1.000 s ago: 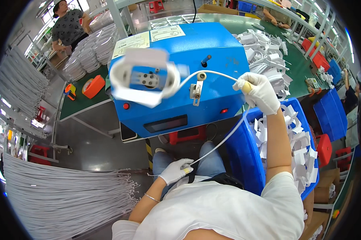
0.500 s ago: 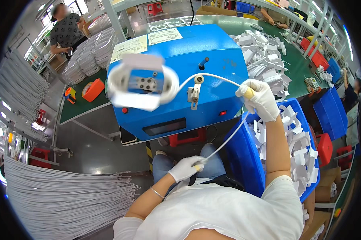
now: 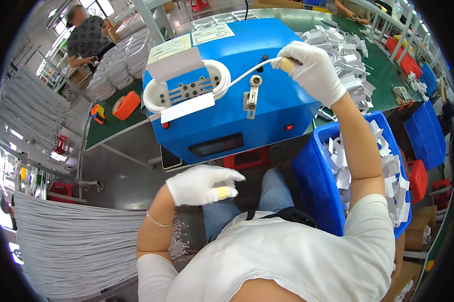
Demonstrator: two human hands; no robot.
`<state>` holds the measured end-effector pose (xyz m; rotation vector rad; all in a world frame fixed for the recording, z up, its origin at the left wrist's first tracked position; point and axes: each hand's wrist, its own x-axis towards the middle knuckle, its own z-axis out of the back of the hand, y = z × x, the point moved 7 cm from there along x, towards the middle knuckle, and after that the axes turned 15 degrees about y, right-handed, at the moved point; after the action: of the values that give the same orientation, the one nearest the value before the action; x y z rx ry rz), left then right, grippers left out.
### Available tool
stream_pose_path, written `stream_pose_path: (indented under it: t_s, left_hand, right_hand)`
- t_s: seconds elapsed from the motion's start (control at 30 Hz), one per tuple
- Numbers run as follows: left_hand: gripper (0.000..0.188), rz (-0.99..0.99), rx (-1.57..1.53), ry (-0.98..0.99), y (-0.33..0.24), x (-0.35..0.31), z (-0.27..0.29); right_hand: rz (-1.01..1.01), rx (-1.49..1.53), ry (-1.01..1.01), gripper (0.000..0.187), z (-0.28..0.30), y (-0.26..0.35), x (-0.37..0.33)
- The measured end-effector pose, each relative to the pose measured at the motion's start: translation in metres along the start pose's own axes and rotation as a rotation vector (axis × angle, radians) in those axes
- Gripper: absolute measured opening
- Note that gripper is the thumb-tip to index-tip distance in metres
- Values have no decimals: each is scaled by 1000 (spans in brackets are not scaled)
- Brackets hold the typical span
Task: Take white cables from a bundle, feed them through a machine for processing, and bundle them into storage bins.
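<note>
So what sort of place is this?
Probably a factory workshop, perhaps for cables: there's a blue machine with a coiled white cable, a mass of long strands, and a bin of white pieces.

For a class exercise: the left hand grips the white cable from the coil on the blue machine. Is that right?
No: the right hand, not the left hand, grips the white cable from the coil on the blue machine, as the head view shows.

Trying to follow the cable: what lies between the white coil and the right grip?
In the head view, a stretch of white cable runs from the coil to the right grip, with the blue machine behind it.
</note>
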<state>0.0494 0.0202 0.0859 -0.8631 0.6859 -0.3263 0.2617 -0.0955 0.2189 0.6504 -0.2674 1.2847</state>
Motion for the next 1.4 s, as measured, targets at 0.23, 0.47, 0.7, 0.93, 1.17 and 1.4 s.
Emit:
stream_pose_path:
  t_s: [0.23,0.47,0.7,0.93,1.17,1.4]
  left_hand:
    - [36,-2,-132,-255,1,-32,25]
    - [43,-621,-711,-671,14,-19,47]
    - [30,-1315,-1300,-432,-6,-47,77]
    - [35,-1050,-1088,-435,-68,-100,98]
    - [35,-71,179,202,-30,-7,-24]
    - [27,-1216,-1190,-491,1,-69,76]
  right_hand:
    - [-18,-15,31,9,7,7,2]
    - [-257,244,445,8,-7,27,-47]
    - [-349,747,820,17,-112,62,-107]
    - [-190,1487,525,44,-148,88,-82]
    - [-487,2004,436,45,-145,82,-103]
    - [-418,1762,711,38,-157,110,-120]
